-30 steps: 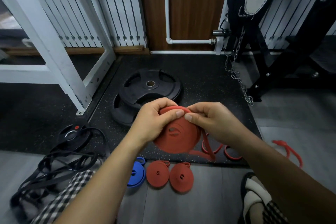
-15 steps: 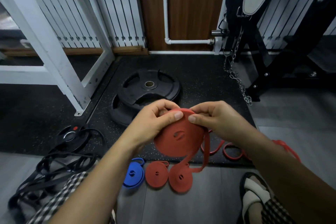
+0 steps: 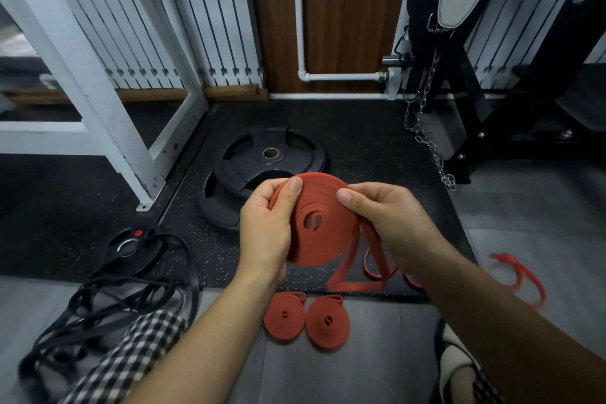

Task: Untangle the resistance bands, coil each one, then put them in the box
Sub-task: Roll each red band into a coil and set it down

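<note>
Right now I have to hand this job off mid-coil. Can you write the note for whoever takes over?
Left hand grips the red coil by its left edge, thumb on the rim.
Right hand pinches the coil's right side and feeds the loose tail, which hangs down to the mat.
Done: two coiled red bands lie on the floor below the hands.
Left: finish this coil; more red band lies loose at the right, and a black tangle at the left is untouched.
No box is in view, so nothing is seen boxed.
</note>
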Demonstrator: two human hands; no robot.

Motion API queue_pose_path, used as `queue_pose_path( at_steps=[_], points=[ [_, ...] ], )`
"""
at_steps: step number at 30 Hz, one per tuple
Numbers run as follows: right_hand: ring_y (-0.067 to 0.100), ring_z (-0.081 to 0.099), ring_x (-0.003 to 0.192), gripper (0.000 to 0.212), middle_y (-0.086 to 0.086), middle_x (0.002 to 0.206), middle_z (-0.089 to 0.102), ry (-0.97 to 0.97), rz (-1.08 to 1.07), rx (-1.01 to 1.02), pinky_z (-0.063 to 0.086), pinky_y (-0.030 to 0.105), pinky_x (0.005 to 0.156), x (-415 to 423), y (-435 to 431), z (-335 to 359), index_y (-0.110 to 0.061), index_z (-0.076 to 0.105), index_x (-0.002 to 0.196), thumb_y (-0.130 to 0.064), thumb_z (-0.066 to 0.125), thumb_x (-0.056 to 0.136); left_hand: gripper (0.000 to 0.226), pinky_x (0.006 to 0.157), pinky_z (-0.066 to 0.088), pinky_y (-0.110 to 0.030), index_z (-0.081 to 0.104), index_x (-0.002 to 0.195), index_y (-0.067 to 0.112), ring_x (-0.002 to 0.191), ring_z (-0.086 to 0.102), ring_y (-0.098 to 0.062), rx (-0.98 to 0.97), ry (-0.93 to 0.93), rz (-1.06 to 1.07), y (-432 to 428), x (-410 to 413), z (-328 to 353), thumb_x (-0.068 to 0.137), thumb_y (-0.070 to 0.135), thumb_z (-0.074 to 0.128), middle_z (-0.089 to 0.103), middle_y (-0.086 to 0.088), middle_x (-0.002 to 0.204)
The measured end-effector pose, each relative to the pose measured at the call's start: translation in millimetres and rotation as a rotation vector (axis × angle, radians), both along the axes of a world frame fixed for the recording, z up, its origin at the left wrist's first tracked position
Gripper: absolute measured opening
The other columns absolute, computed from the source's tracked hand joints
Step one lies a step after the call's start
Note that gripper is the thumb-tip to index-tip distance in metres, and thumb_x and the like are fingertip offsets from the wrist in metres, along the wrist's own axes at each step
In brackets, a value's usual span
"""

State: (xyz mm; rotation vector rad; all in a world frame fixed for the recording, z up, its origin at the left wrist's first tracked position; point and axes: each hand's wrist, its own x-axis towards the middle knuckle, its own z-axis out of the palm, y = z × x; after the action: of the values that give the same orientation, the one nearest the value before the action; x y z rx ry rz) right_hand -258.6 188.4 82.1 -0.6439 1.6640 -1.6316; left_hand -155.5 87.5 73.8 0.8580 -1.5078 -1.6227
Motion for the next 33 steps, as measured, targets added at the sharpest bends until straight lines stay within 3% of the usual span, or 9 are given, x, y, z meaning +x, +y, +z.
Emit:
queue_pose_path(
  at_steps=[3, 6, 8, 12, 15, 22, 26, 29, 33],
  points=[
    [0.009, 0.069, 0.066, 0.007, 0.001, 0.073, 0.073, 0.091, 0.033, 0.042, 0.054, 0.019, 0.059, -8, 4, 6, -0.015, 0.070, 0.086, -0.015, 0.064, 0.084, 0.008, 0.057, 0.048, -0.020, 0.064, 0.078, 0.021, 0.062, 0.059, -0.006, 0.060, -0.080, -0.217, -10, 4, 6, 0.081, 0.028, 0.063, 0.065, 0.006, 0.067],
    [0.005, 0.067, 0.064, 0.006, -0.002, 0.072, 0.072, 0.232, 0.139, 0.106, 0.053, 0.016, 0.059, -11, 6, 11, -0.018, 0.069, 0.085, -0.013, 0.067, 0.081, 0.027, 0.062, 0.043, -0.020, 0.067, 0.084, 0.024, 0.069, 0.055, -0.009, -0.092, -0.176, -0.454, -26, 10, 6, 0.064, 0.040, 0.076, 0.061, -0.002, 0.075],
    [0.003, 0.067, 0.065, 0.006, -0.003, 0.072, 0.071, 0.287, 0.189, 0.117, 0.052, 0.015, 0.059, -7, 5, 10, -0.019, 0.069, 0.083, -0.014, 0.067, 0.081, 0.028, 0.067, 0.047, -0.023, 0.069, 0.085, 0.025, 0.073, 0.058, -0.009, -0.193, -0.227, -0.539, -24, 10, 3, 0.063, 0.042, 0.075, 0.064, 0.000, 0.079],
    [0.001, 0.067, 0.069, 0.008, -0.006, 0.075, 0.071, 0.261, 0.153, 0.070, 0.051, 0.013, 0.062, -7, 4, 9, -0.018, 0.070, 0.087, -0.012, 0.067, 0.081, 0.021, 0.065, 0.048, -0.021, 0.068, 0.082, 0.018, 0.069, 0.060, -0.006, -0.318, -0.206, -0.389, -15, 6, -1, 0.070, 0.035, 0.066, 0.067, 0.002, 0.074],
    [0.004, 0.069, 0.069, 0.015, -0.005, 0.072, 0.072, 0.148, 0.162, 0.061, 0.053, 0.014, 0.064, -11, 6, 10, -0.009, 0.068, 0.096, -0.006, 0.065, 0.081, 0.008, 0.064, 0.048, -0.024, 0.065, 0.072, 0.024, 0.066, 0.058, -0.007, -0.242, -0.114, -0.260, -17, 5, 0, 0.074, 0.029, 0.072, 0.063, 0.009, 0.066],
    [0.011, 0.068, 0.061, 0.010, 0.000, 0.070, 0.072, 0.011, 0.069, -0.007, 0.052, 0.021, 0.049, -1, 2, -2, -0.012, 0.067, 0.093, -0.014, 0.059, 0.088, 0.011, 0.056, 0.050, -0.018, 0.062, 0.075, 0.019, 0.060, 0.058, -0.002, 0.022, 0.067, 0.004, 1, -1, 1, 0.086, 0.018, 0.061, 0.063, 0.010, 0.062],
    [0.014, 0.070, 0.066, 0.011, 0.004, 0.078, 0.073, 0.091, 0.060, 0.011, 0.055, 0.023, 0.051, -8, 4, 0, -0.016, 0.069, 0.092, -0.014, 0.059, 0.088, 0.012, 0.066, 0.051, -0.029, 0.065, 0.079, 0.020, 0.069, 0.061, -0.011, 0.116, -0.023, -0.155, -7, 1, 4, 0.077, 0.032, 0.065, 0.067, 0.003, 0.071],
    [0.007, 0.068, 0.068, 0.012, -0.002, 0.073, 0.072, 0.172, 0.159, 0.043, 0.055, 0.018, 0.064, -16, 8, 3, -0.018, 0.069, 0.087, -0.009, 0.061, 0.085, 0.027, 0.068, 0.048, -0.020, 0.067, 0.088, 0.022, 0.072, 0.059, -0.006, -0.076, -0.099, -0.377, -22, 7, 9, 0.066, 0.037, 0.075, 0.065, 0.003, 0.078],
    [0.006, 0.066, 0.070, 0.010, 0.001, 0.078, 0.070, 0.274, 0.259, 0.101, 0.054, 0.016, 0.066, -9, 7, -2, -0.011, 0.069, 0.092, -0.009, 0.063, 0.084, 0.010, 0.075, 0.046, -0.016, 0.070, 0.080, 0.029, 0.078, 0.062, -0.002, -0.335, -0.195, -0.463, -21, 4, 4, 0.071, 0.029, 0.066, 0.069, 0.011, 0.078]
  ],
)
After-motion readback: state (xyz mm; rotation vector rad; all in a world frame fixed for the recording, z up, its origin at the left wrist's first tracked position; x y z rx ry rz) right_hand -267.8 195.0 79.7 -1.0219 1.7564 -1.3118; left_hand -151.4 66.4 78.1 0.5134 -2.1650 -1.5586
